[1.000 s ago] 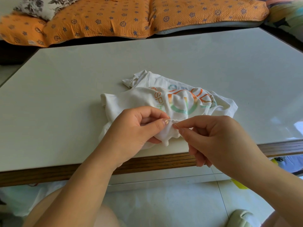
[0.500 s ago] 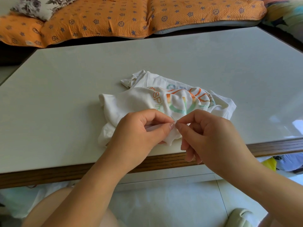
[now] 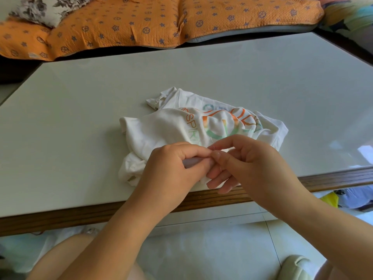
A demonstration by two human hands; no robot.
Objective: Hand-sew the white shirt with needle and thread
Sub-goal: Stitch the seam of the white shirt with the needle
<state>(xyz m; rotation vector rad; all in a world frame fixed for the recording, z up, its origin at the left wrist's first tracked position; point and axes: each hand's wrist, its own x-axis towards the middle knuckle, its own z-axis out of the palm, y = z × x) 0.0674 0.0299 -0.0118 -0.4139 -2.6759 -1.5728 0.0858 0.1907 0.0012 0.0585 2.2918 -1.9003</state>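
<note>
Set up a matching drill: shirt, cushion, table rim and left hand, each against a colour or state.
Things:
1. shirt
2. cushion
3. table rim
4. left hand

Colours or states:
A. brown wood
B. grips a fold of cloth
C. orange with blue motifs
D. white, crumpled

Pairs: 1-D; 2-C; 3-A; 4-B

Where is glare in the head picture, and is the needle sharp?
Head view: glare on the table at right; the needle above the right hand is only a thin faint line against the white shirt.
</note>
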